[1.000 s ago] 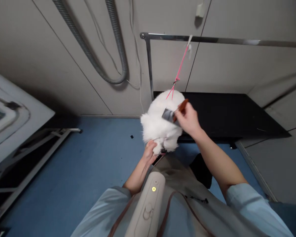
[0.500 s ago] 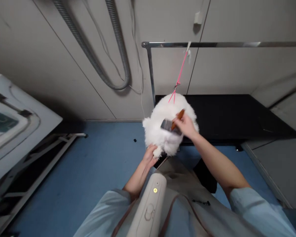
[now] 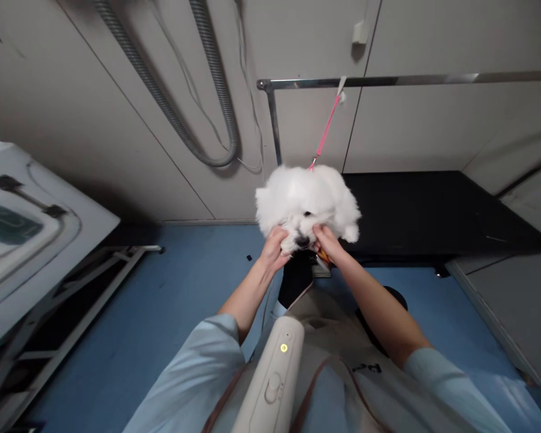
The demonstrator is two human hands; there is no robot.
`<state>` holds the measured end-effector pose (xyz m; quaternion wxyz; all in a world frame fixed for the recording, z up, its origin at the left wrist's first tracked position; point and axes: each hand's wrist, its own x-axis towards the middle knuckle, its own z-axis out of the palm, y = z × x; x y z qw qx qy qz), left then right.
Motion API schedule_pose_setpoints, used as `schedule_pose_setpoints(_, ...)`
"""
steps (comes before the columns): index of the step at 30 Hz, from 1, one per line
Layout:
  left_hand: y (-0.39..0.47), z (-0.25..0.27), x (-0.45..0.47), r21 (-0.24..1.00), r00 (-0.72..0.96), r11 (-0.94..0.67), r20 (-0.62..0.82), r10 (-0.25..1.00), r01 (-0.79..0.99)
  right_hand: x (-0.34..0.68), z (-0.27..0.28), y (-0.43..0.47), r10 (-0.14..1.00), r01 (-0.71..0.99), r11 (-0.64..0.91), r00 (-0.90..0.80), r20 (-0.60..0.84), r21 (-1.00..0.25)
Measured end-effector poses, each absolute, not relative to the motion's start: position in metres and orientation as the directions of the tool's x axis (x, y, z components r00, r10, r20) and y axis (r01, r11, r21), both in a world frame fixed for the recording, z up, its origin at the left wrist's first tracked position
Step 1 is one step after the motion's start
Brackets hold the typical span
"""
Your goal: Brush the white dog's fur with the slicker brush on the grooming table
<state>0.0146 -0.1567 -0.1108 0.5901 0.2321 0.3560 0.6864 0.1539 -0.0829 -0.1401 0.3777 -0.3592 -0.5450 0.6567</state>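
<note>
A fluffy white dog (image 3: 313,192) is at the near left end of the black table, its face turned toward me. My left hand (image 3: 274,245) is closed on the fur at one side of its muzzle, thumb on top. At the muzzle's other side, my right hand (image 3: 328,240) presses the cheek fur with its thumb. Under that hand shows the orange-brown handle of a slicker brush (image 3: 323,256), still held; most of the brush is hidden. A pink leash (image 3: 328,127) runs from the dog's neck up to the metal bar.
The black grooming table (image 3: 415,210) extends right beneath a metal bar (image 3: 379,82). A grey corrugated hose (image 3: 223,102) hangs on the wall. At left stands a white tub-like unit (image 3: 85,222) on a metal frame. A pale device (image 3: 273,373) sits at my chest, above the blue floor (image 3: 180,300).
The dog's head has come up, so its eye and nose now show. My right hand has moved from brushing the head down to the muzzle, brush still in it.
</note>
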Motion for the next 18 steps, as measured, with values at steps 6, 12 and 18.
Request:
schedule_pose_setpoints(6, -0.143, -0.075, 0.011, 0.789, -0.181, -0.108, -0.004, 0.983, -0.604, 0.163, -0.094, -0.073, 0.913, 0.009, 0.154, -0.385, 0.139, -0.988)
schedule_pose_setpoints(12, -0.13, -0.107, 0.003, 0.765, -0.196, -0.079, -0.063, 0.979, -0.639, 0.176, -0.104, -0.091, 0.939, 0.179, 0.275, -0.262, 0.224, -0.945)
schedule_pose_setpoints(18, -0.114, -0.176, 0.057, 0.684, -0.127, 0.146, -0.332, 0.935, -0.715, 0.178, -0.117, -0.105, 0.898, 0.201, 0.349, -0.349, 0.266, -0.915)
